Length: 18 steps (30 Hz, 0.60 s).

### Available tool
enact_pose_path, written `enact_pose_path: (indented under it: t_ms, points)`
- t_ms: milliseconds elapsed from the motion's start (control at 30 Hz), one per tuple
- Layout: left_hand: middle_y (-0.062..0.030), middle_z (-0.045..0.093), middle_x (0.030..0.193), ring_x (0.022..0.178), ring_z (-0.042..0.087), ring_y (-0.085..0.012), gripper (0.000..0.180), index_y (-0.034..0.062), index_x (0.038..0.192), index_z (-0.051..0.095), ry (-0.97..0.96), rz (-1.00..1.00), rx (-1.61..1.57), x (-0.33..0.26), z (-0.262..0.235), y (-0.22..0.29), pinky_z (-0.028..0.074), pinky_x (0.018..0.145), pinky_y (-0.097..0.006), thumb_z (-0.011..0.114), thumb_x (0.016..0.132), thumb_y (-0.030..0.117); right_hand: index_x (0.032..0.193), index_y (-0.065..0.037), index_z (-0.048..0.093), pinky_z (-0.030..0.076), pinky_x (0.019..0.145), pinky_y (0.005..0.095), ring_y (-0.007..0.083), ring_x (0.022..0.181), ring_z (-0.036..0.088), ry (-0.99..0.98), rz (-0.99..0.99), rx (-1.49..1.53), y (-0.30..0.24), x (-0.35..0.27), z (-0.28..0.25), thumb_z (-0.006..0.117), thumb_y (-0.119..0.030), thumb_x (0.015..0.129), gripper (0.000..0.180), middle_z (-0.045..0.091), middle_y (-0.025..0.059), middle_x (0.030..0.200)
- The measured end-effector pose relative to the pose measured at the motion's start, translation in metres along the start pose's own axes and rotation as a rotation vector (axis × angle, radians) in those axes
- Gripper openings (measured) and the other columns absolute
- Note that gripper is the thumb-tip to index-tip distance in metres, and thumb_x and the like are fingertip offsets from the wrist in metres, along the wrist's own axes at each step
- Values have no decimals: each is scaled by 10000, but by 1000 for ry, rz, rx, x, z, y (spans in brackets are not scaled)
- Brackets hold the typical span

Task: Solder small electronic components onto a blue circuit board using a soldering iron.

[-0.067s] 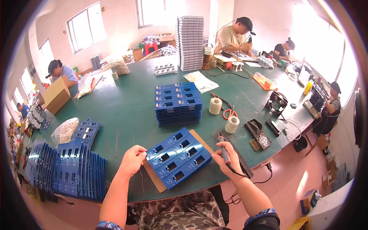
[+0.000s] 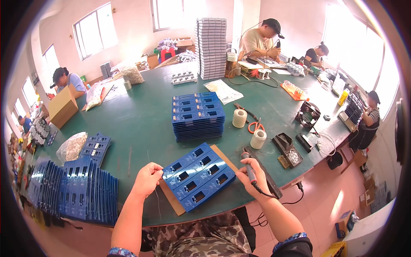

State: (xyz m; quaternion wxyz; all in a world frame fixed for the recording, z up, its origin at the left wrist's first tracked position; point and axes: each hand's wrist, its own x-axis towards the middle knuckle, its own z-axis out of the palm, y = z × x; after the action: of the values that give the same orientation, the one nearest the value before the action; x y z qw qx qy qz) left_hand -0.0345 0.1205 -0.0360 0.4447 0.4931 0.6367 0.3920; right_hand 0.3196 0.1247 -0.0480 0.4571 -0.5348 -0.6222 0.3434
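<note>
A blue circuit board panel [image 2: 198, 177] with several rectangular cut-outs lies tilted on a brown board [image 2: 170, 199] at the table's near edge. At its left corner my left hand [image 2: 147, 179] is closed in a pinch. A thin wire [image 2: 158, 204] trails from those fingers down to the table. My right hand [image 2: 255, 177] grips a soldering iron [image 2: 250, 170], its cord running back past the wrist. The fingertips of that hand meet the panel's right corner. The iron's tip points away from me, off the panel, near a long dark bar [image 2: 270, 185].
Blue panels are stacked flat [image 2: 198, 124] beyond the work, and more stand on edge [image 2: 87, 188] at left. White rolls [image 2: 258, 139], orange-handled pliers [image 2: 256, 127], a dark parts tray [image 2: 287, 150] and a fan [image 2: 308, 113] sit at right. Co-workers [image 2: 261, 40] sit around the table.
</note>
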Motion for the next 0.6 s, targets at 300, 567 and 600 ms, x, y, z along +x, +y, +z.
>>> enact_pose_path:
  t_ms: [300,567,600]
  points:
    - [-31,621,847,667,512,-74,73,14,995,601,-3,-7,-78,2,3,-3,437,593,-214,550,949,37,1191,-72,504,505,706,270,128,740,620,-12,191,391,0,-1,3,684,-33,850,387,642,60,827]
    - [-34,626,821,569,499,-52,115,14,1046,611,114,39,-371,-55,-31,33,407,507,-189,586,953,76,1241,-66,447,534,698,300,162,776,626,43,146,670,-35,-2,9,707,23,814,508,640,101,884]
    - [-36,627,822,556,492,-48,124,16,1055,612,70,34,-451,-77,-33,42,402,501,-185,589,957,90,1244,-65,443,535,683,299,163,767,624,50,113,703,-39,-5,10,707,30,808,519,640,99,876]
